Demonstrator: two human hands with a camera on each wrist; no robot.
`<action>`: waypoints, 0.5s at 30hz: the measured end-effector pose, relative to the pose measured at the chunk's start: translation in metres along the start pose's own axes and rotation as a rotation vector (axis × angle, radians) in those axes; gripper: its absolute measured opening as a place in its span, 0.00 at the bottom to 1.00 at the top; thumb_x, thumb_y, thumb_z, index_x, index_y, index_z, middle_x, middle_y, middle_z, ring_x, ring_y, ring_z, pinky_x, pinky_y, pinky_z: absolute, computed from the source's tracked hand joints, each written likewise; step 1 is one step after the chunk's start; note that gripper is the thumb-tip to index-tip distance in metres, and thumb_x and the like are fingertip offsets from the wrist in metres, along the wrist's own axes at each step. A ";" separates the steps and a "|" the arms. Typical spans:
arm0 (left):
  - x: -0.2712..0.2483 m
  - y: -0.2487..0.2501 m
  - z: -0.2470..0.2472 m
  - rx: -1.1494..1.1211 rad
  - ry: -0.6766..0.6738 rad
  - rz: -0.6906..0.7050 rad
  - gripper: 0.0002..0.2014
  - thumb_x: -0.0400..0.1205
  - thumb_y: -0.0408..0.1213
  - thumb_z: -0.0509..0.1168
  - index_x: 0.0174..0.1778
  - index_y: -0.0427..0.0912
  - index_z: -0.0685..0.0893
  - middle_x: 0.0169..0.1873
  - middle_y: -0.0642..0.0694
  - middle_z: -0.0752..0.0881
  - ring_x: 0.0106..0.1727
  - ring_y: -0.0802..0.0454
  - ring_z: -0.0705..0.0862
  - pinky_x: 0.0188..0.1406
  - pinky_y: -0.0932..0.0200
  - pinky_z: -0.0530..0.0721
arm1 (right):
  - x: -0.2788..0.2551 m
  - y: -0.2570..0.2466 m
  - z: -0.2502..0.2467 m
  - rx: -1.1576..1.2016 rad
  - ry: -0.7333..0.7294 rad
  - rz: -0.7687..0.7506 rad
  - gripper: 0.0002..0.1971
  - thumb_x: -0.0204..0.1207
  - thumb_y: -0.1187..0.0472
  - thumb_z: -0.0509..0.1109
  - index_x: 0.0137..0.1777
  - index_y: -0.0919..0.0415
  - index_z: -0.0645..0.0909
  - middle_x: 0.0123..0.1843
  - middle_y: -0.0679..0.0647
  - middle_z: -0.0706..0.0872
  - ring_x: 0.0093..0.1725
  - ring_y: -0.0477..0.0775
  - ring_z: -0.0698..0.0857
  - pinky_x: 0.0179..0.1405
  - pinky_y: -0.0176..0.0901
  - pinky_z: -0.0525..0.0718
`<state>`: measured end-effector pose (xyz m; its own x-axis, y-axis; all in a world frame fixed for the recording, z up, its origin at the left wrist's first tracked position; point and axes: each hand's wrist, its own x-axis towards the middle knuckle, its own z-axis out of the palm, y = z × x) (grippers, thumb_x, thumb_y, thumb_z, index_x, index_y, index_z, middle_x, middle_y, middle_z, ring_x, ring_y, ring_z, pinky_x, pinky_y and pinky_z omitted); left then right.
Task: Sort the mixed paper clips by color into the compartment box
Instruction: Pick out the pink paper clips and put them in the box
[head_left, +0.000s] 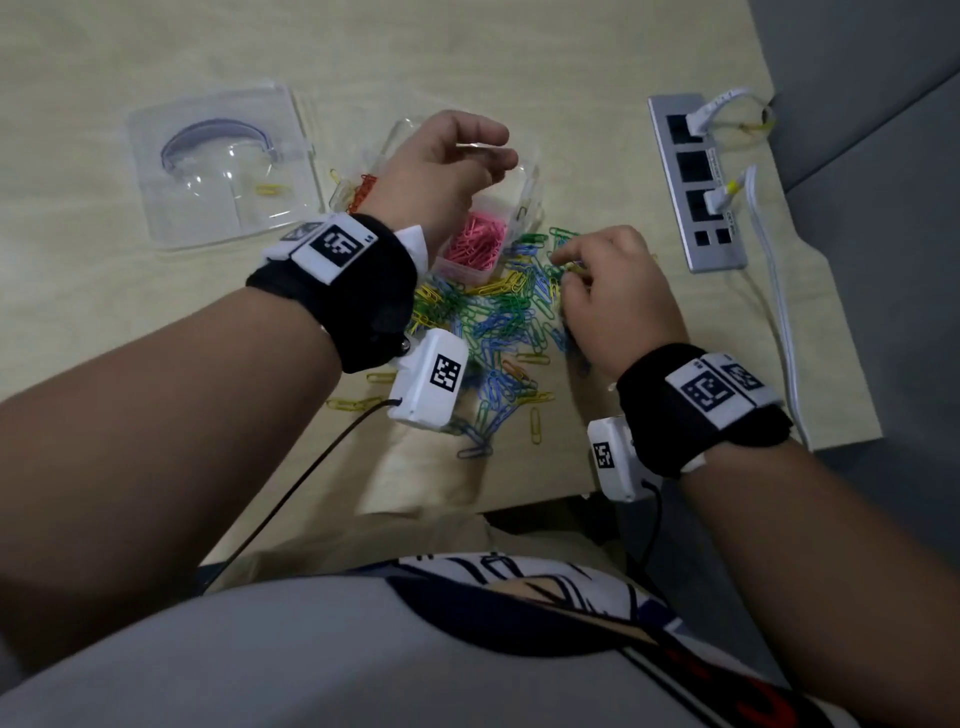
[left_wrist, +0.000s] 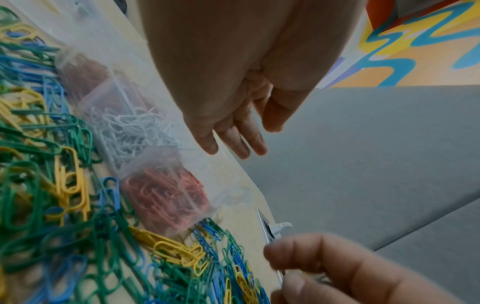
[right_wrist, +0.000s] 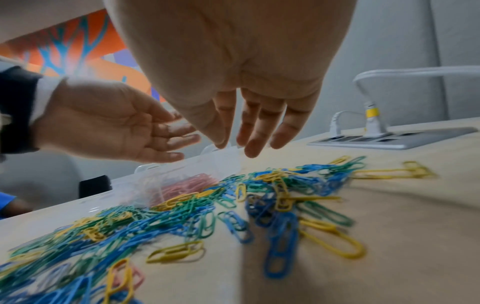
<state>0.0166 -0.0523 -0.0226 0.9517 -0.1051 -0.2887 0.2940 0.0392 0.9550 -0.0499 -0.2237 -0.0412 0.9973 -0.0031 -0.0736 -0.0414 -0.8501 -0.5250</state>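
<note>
A pile of green, blue and yellow paper clips (head_left: 498, 317) lies on the table in front of the clear compartment box (head_left: 530, 202). The box holds pink clips (head_left: 478, 244), white clips (left_wrist: 124, 127) and orange-red clips (left_wrist: 166, 199) in separate compartments. My left hand (head_left: 457, 156) hovers over the box with relaxed fingers and an empty palm (right_wrist: 116, 127). My right hand (head_left: 597, 280) is over the pile's far right edge. Its fingers (right_wrist: 249, 148) point down, spread, with nothing seen between them.
A clear plastic lid (head_left: 223, 161) with one yellow clip in it lies at the far left. A silver power strip (head_left: 696, 182) with white cables sits on the right. Stray yellow clips (head_left: 353, 402) lie toward the table's front edge (head_left: 519, 499).
</note>
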 end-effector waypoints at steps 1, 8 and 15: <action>-0.001 0.000 -0.002 -0.008 -0.008 -0.007 0.16 0.78 0.20 0.56 0.46 0.47 0.80 0.44 0.47 0.88 0.48 0.51 0.85 0.36 0.64 0.74 | -0.001 0.004 -0.002 -0.028 -0.013 0.037 0.12 0.80 0.63 0.62 0.59 0.54 0.84 0.63 0.55 0.78 0.55 0.57 0.82 0.59 0.48 0.80; -0.024 -0.003 -0.007 0.101 -0.110 -0.257 0.07 0.82 0.31 0.62 0.39 0.40 0.82 0.28 0.45 0.86 0.27 0.52 0.81 0.28 0.64 0.79 | -0.017 0.008 -0.004 -0.185 -0.284 0.121 0.04 0.77 0.57 0.69 0.43 0.52 0.84 0.43 0.52 0.88 0.48 0.58 0.86 0.48 0.47 0.84; -0.038 -0.017 -0.008 0.188 -0.153 -0.338 0.08 0.83 0.38 0.63 0.47 0.39 0.85 0.31 0.48 0.88 0.41 0.45 0.85 0.51 0.43 0.84 | -0.037 -0.001 0.022 -0.151 -0.329 -0.015 0.07 0.79 0.49 0.70 0.48 0.50 0.83 0.44 0.47 0.80 0.49 0.53 0.80 0.47 0.44 0.78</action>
<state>-0.0242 -0.0407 -0.0279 0.7760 -0.2278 -0.5882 0.5529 -0.2033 0.8081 -0.0881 -0.2115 -0.0566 0.9238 0.1591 -0.3483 0.0075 -0.9169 -0.3990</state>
